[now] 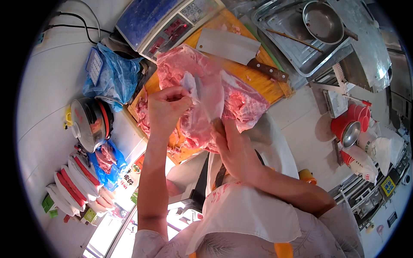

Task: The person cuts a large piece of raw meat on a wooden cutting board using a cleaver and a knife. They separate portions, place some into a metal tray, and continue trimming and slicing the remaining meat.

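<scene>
A large slab of raw pink meat with white fat and membrane lies across the wooden cutting board. My left hand is closed in a pinch at a pale flap on the meat's left part. My right hand is closed around the handle of a knife at the near edge of the meat. The knife's blade points away from me over the meat and is smeared by motion. Beyond the meat, a cleaver with a brown wooden handle lies flat on the board.
A blue-and-white scale stands at the board's far left. Left of the board are a blue plastic bag and a lidded pot. A metal tray with a saucepan is at the far right. Meat scraps lie along the board's left side.
</scene>
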{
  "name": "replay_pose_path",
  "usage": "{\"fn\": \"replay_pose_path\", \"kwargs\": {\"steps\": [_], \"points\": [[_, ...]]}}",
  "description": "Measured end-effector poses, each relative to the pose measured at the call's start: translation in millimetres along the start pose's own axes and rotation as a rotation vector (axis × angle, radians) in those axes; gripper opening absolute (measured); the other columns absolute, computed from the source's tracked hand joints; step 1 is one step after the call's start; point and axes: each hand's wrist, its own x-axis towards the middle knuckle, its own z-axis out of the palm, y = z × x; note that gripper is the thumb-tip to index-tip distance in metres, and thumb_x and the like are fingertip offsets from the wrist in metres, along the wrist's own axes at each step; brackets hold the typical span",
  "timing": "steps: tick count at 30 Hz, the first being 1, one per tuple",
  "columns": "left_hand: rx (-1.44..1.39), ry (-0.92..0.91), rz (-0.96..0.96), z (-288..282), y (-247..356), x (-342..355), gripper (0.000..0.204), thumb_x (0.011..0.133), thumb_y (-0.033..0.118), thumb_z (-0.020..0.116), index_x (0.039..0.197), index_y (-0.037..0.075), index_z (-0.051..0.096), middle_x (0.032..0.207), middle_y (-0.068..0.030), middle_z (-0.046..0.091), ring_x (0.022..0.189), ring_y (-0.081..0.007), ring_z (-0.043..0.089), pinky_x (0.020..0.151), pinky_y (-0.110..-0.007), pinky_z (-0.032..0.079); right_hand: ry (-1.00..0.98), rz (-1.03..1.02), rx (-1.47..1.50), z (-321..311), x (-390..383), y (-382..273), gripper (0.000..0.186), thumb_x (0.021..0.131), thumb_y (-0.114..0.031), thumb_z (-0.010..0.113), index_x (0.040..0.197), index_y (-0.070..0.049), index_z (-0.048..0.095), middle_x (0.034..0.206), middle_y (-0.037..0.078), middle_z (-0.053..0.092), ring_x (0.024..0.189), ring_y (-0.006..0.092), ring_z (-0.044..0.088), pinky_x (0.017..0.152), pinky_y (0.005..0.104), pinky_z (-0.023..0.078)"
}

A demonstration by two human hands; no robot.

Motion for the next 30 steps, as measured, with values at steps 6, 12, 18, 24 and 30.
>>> {"fn": "replay_pose_path", "kwargs": {"steps": [6, 12, 18, 24, 30], "points": [[0.007, 0.016, -0.026, -6, 0, 4, 0.005, 0.083, -0.001, 0.071, 0.08, -0.001, 0.074, 0.07, 0.0062, 0.063, 0.064, -0.0005, 0.054, 0.057, -0.021, 0.04, 0.037, -0.089, 0.044, 13, -5, 4, 0.024, 0.107, -0.011, 0.06, 0.116, 0.002, 0.042, 0.083, 0.034, 0.064, 0.077, 0.0543, 0.066, 0.065, 0.0634, 0.047], [0.018, 0.031, -0.033, -4, 10, 1, 0.005, 0.083, -0.001, 0.071, 0.08, -0.001, 0.074, 0.069, 0.0057, 0.063, 0.062, -0.001, 0.053, 0.055, -0.022, 0.039, 0.062, -0.041, 0.051, 22, 13, 5, 0.022, 0.107, -0.009, 0.059, 0.115, 0.002, 0.042, 0.082, 0.034, 0.065, 0.077, 0.0545, 0.066, 0.064, 0.0633, 0.048], [0.042, 0.003, -0.006, -9, 12, 13, 0.008, 0.088, -0.001, 0.068, 0.081, -0.001, 0.073, 0.065, 0.003, 0.059, 0.054, -0.0042, 0.05, 0.05, -0.023, 0.036, 0.094, -0.071, 0.137, 18, 19, 8, 0.021, 0.108, -0.011, 0.059, 0.114, 0.001, 0.042, 0.082, 0.031, 0.066, 0.078, 0.0545, 0.066, 0.065, 0.0633, 0.049], [0.202, 0.02, 0.068, -9, 30, 34, 0.012, 0.086, 0.005, 0.072, 0.075, -0.001, 0.071, 0.064, 0.0026, 0.058, 0.056, -0.0048, 0.051, 0.052, -0.026, 0.038, -0.028, 0.07, 0.214, 21, 0, 15, 0.021, 0.11, -0.018, 0.057, 0.112, -0.001, 0.044, 0.083, 0.029, 0.066, 0.074, 0.0523, 0.066, 0.062, 0.0602, 0.049], [0.265, -0.06, 0.107, -5, 41, 54, 0.009, 0.087, 0.006, 0.075, 0.083, -0.001, 0.075, 0.069, 0.0012, 0.065, 0.063, -0.0054, 0.058, 0.058, -0.025, 0.044, -0.154, 0.324, 0.587, -1, 17, -1, 0.03, 0.115, -0.03, 0.055, 0.109, -0.004, 0.042, 0.073, 0.013, 0.059, 0.051, 0.0243, 0.056, 0.049, 0.042, 0.045]]}}
